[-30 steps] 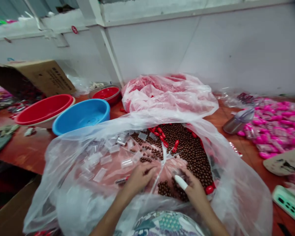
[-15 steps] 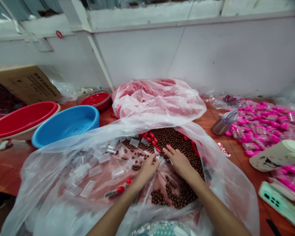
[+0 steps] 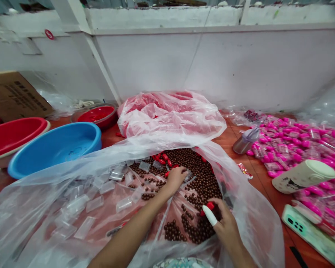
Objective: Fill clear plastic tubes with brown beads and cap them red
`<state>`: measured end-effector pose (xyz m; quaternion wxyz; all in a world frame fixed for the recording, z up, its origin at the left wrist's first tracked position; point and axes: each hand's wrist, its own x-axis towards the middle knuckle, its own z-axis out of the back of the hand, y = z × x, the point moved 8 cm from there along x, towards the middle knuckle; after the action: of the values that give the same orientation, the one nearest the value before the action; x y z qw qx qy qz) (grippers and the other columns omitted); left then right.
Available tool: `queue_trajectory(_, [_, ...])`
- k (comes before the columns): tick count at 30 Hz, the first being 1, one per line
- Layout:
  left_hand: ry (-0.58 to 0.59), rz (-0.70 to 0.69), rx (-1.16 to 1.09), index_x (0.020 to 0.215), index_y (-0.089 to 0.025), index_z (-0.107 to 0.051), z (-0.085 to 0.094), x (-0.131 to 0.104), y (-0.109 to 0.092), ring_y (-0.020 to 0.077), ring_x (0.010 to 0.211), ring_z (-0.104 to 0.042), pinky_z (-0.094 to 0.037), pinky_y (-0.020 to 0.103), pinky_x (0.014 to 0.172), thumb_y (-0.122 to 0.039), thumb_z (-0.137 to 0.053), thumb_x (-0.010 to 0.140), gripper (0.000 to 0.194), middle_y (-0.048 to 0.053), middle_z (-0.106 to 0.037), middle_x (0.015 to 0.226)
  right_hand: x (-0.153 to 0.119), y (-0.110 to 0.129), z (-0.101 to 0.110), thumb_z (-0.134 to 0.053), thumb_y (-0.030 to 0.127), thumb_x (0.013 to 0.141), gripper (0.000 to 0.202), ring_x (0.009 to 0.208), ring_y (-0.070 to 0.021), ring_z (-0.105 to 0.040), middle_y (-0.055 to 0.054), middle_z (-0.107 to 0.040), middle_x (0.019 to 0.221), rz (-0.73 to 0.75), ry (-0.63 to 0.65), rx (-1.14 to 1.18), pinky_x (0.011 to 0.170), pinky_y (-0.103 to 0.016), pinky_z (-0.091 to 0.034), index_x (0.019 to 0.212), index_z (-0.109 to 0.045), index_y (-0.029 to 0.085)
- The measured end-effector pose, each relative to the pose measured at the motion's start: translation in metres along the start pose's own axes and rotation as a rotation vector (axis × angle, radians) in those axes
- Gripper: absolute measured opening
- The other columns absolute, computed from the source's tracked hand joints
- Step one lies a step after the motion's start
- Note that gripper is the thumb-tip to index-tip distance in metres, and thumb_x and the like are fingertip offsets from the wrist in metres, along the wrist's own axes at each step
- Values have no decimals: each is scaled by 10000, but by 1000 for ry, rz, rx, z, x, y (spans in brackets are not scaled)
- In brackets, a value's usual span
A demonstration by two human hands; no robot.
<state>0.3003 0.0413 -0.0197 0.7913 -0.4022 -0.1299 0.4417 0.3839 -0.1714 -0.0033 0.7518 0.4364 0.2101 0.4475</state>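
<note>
My left hand (image 3: 176, 181) reaches over a heap of small brown balls (image 3: 193, 160), fingers closed round a clear plastic piece (image 3: 188, 175) that is partly hidden. Nearer to me on the right, my right hand (image 3: 225, 223) pinches a small glossy red piece (image 3: 210, 206) between finger and thumb. A white cover (image 3: 209, 216) is on its thumb. Both hands are above an open, clear plastic sheet or bag (image 3: 251, 216). More red pieces (image 3: 163, 159) lie on the balls, and clear plastic cases (image 3: 94, 204) are strewn to the left.
Blue (image 3: 58, 145) and red (image 3: 13, 136) basins stand at the left. A bag of red pieces (image 3: 173, 115) sits behind the sheet. To the right are a tumbler (image 3: 247, 140), a cream bottle (image 3: 301, 176), a phone (image 3: 309, 230) and a pile of pink pieces (image 3: 298, 137).
My hands have moved apart. The right one came back toward me and to the right, now holding a red piece; the left has shifted slightly up and forward. The view has turned slightly right.
</note>
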Motion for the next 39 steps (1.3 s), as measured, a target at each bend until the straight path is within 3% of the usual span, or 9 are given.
queue_trajectory(4, [-30,-7,-100,1039,-181,-676,-13,14,-4,205,981,-601,-389,307,903,-293,-566,795,290,95,-676,1073,-12,-16,-2,-524,312,830,229,866,-191,-598,-49,-620,934,-133,7,95,765,-283,-477,1029,-515,200])
queue_trajectory(8, [-39,1,-257,1030,-154,-675,-21,21,-1,209,969,-609,-408,333,909,-298,-621,761,311,112,-675,1069,-11,3,-11,-457,123,798,344,996,-196,-563,-54,-608,1063,55,148,-23,877,-313,-444,1103,-572,234])
queue_trajectory(12, [-18,16,-450,1007,-150,-678,-30,25,4,209,946,-622,-432,345,892,-219,-699,670,344,104,-680,1055,-12,8,-25,-431,48,754,507,953,-219,-572,-63,-629,1026,157,243,-190,840,-337,-466,1177,-586,280])
queue_trajectory(15, [11,28,-604,1006,-119,-672,-37,27,8,210,885,-635,-452,347,855,-164,-733,601,412,112,-696,983,-11,3,-30,-442,66,764,498,918,-226,-585,-64,-639,992,161,238,-251,808,-338,-486,1181,-592,293])
queue_trajectory(20, [48,60,-855,1003,-110,-664,-42,25,12,186,788,-640,-464,339,809,-225,-779,544,487,99,-702,905,-8,4,-24,-437,104,795,493,974,-200,-597,-55,-638,1046,181,160,-191,849,-309,-493,1246,-532,280])
queue_trajectory(23, [63,82,-979,1003,-112,-662,-42,17,11,182,798,-636,-456,328,817,-252,-803,510,531,102,-698,914,-6,4,-16,-444,128,792,466,1056,-209,-573,-53,-624,1137,162,78,-104,925,-342,-457,1232,-532,255])
queue_trajectory(29, [113,126,-1139,1006,-121,-666,-35,-10,3,177,817,-637,-451,320,834,-236,-826,482,560,102,-690,951,2,-6,-6,-431,282,861,329,1090,-219,-546,-63,-601,1177,-70,-27,148,937,-371,-430,1176,-512,227])
queue_trajectory(34, [198,196,-1285,1030,-142,-658,-25,-44,-5,170,809,-639,-481,318,799,-182,-822,502,554,85,-683,985,17,-7,8,-511,417,825,349,866,-208,-604,-53,-642,1037,-218,-115,353,751,-322,-498,1111,-561,224])
queue_trajectory(39, [217,247,-1349,1034,-154,-661,-19,-73,-3,178,820,-646,-489,334,820,-129,-807,512,543,88,-680,1018,28,-5,4,-608,435,757,360,649,-156,-572,-14,-655,854,-290,-106,537,601,-265,-482,1048,-602,223])
